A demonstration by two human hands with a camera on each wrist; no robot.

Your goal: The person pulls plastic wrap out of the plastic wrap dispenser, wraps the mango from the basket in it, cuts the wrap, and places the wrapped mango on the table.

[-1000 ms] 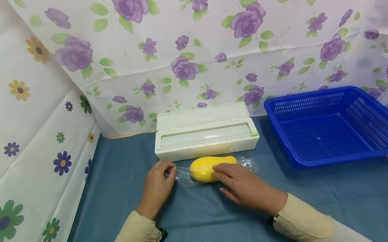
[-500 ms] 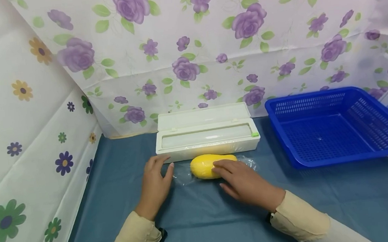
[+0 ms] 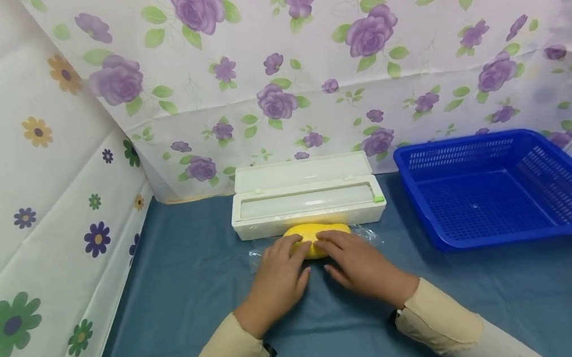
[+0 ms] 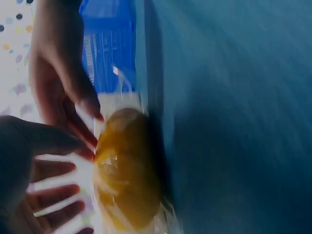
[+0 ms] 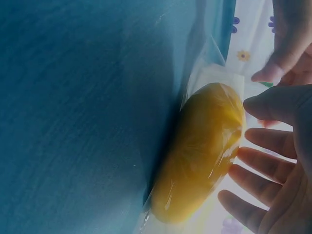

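We had both hands on the yellow mango (image 3: 317, 239), which lay on a sheet of clear cling film (image 3: 367, 234) on the blue table cover (image 3: 198, 288), just in front of the white film dispenser box (image 3: 307, 202). Our left hand (image 3: 278, 278) rested over the fruit's left end with the fingers relaxed and nearly straight, pressing instead of gripping. Our right hand (image 3: 360, 268) lay the same way over the right part, fingers extended and spread across the top. In the right wrist view the film (image 5: 204, 63) already clung over the mango (image 5: 202, 156) with wrinkles, and a loose flap stood out at the far end; the left wrist view was blurred, but it showed film bunched at the mango's (image 4: 127, 170) near end too.

To do this step well, we judged that we should smooth the film from the middle outward with flat fingers, so that air would be pushed to the ends, and keep the fruit from rolling toward the box. The loose ends would want tucking underneath, where the fruit's weight could hold them. Pulling too hard risked tearing the thin sheet. The blue basket (image 3: 501, 191) stood well apart to the right.
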